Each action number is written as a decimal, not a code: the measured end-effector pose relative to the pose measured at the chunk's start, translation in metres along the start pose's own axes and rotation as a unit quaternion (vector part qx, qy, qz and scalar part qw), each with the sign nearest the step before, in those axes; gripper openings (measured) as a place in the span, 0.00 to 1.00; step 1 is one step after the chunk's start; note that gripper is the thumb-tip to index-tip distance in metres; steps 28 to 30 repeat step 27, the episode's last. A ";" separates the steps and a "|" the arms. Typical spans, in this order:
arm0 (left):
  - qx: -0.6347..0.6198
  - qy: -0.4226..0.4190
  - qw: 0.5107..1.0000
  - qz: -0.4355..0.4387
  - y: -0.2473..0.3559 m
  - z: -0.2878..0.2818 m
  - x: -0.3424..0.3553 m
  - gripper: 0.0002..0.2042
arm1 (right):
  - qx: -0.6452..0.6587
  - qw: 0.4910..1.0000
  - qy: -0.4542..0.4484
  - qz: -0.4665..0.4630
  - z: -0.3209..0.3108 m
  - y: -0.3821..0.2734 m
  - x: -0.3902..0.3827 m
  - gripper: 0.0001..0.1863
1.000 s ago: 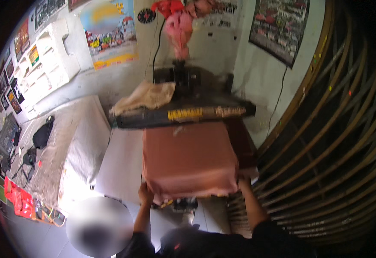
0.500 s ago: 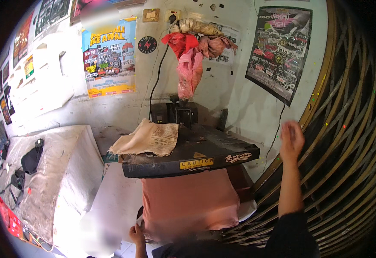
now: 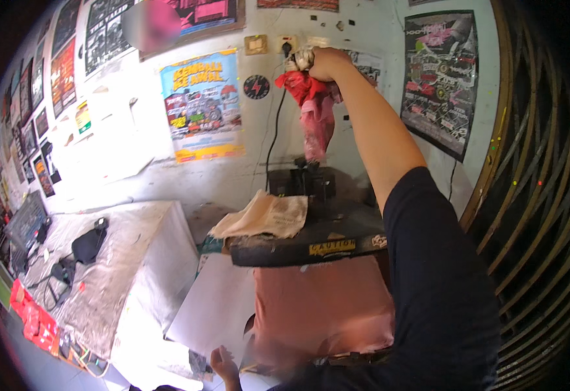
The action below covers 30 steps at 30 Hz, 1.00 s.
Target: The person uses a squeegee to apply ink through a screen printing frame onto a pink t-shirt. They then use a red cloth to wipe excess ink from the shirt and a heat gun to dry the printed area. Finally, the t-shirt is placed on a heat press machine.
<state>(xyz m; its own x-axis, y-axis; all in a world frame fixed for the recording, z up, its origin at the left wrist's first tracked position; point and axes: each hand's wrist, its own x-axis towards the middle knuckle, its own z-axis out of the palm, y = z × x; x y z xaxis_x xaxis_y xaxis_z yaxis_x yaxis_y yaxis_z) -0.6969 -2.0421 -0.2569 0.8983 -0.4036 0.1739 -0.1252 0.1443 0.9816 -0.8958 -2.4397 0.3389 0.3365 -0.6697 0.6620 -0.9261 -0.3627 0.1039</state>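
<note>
My right hand (image 3: 329,64) is closed around the cloth-wrapped handle (image 3: 302,61) of a heat press. Red and pink cloth (image 3: 316,117) is wound along the lever below that grip. The press's dark upper plate (image 3: 278,251) sits over a salmon-pink fabric (image 3: 324,306), whose near part lies spread out in front. On top of the plate rests a frayed beige cloth (image 3: 265,216) with print on it. My left hand (image 3: 224,365) is at the lower edge, left of the fabric and apart from it, fingers loosely bent with nothing visible in them.
A cloth-covered table (image 3: 148,241) stands at the left, bearing a black bag-like item (image 3: 91,244) and cables. A white board or sheet (image 3: 213,300) lies beside the fabric. A folding metal gate (image 3: 539,215) runs along the right. A black cord (image 3: 274,130) hangs from the wall socket.
My right hand has moved up and left from beside the gate onto the wrapped handle. My left hand has come away from the fabric's near left corner. The view has shifted left.
</note>
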 end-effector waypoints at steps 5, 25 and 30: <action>-0.022 0.000 1.000 -0.019 -0.008 -0.039 -0.029 0.11 | 0.018 0.995 0.096 0.012 -0.013 -0.018 -0.046 0.21; -0.104 -0.277 0.865 0.406 0.299 0.134 -0.101 0.08 | 0.105 0.993 -0.040 -0.021 0.001 -0.035 -0.387 0.32; -0.044 -0.258 0.841 0.474 0.331 0.161 -0.097 0.07 | 0.101 0.995 -0.021 -0.019 0.000 -0.035 -0.388 0.30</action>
